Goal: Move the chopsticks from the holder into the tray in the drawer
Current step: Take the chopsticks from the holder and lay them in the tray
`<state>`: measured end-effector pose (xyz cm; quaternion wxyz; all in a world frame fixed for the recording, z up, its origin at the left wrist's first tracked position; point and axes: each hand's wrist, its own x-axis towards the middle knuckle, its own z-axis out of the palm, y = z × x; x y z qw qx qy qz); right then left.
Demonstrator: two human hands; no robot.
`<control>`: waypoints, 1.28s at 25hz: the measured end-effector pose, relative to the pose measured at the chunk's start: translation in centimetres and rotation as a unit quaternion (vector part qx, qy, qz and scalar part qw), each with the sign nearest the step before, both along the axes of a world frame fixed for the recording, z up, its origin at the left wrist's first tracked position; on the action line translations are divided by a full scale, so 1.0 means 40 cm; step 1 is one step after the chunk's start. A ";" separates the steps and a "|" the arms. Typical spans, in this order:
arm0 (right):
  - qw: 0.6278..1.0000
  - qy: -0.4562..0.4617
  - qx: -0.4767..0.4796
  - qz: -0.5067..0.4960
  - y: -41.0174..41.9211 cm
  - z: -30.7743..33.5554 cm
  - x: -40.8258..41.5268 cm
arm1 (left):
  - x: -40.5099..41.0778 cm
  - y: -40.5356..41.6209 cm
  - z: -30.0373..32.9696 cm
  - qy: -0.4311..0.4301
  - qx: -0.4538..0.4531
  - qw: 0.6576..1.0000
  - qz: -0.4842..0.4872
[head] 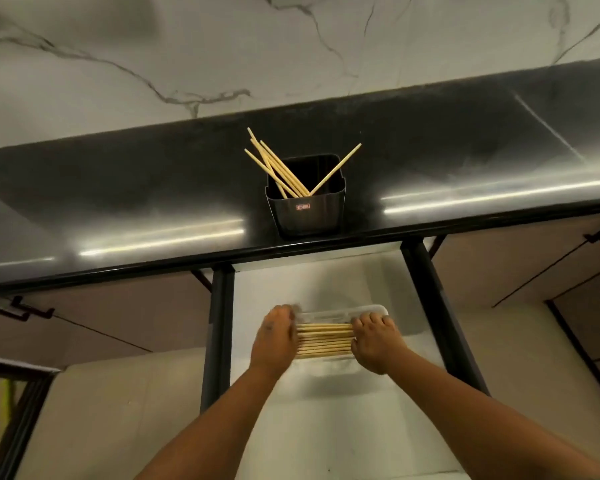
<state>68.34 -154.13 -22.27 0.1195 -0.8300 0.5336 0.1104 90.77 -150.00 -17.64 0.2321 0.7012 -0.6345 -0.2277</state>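
The chopsticks (324, 341) in the tray (374, 310) are pressed level by both hands' (274, 341) (374, 344) curled fingers; ends should be evened gently.

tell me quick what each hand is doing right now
Left hand: fingers curled on the chopsticks in the tray.
Right hand: fingers curled on the same chopsticks.

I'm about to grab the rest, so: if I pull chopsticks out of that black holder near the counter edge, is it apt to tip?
Possibly. The holder tapers toward its base and stands close to the counter front edge. The remaining chopsticks lean mostly to one side, so dragging them sideways might rock it. It looks thin-walled, likely light; lifting straight up seems safer.
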 end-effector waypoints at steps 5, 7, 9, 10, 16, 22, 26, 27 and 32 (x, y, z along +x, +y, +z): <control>0.998 0.058 0.015 0.015 -0.075 -0.030 0.040 | -0.026 -0.016 -0.112 -0.180 0.146 0.945 -0.231; 0.998 0.058 -0.004 0.016 -0.082 -0.034 0.038 | -0.025 -0.030 -0.131 -0.191 0.210 0.929 -0.237; 0.998 0.047 -0.025 0.012 -0.081 -0.025 0.035 | -0.022 -0.035 -0.150 -0.201 0.251 0.916 -0.238; 0.998 0.032 -0.048 0.016 -0.079 -0.021 0.033 | -0.020 -0.032 -0.158 -0.205 0.261 0.913 -0.236; 0.990 -0.104 0.018 -0.099 -0.050 -0.046 0.021 | -0.016 -0.007 -0.176 -0.234 0.243 0.918 -0.209; 0.970 -0.190 0.031 -0.150 0.029 -0.036 0.039 | -0.028 0.004 -0.161 -0.225 0.197 0.937 -0.180; 0.956 -0.241 -0.037 -0.163 0.006 0.052 0.069 | -0.036 -0.010 -0.087 -0.234 0.066 0.956 -0.162; 0.957 -0.243 -0.047 -0.153 -0.003 0.080 0.076 | -0.049 -0.019 -0.058 -0.242 0.045 0.957 -0.155; 0.938 -0.315 -0.092 -0.111 -0.081 0.283 0.108 | -0.095 -0.097 0.170 -0.160 -0.111 0.979 -0.056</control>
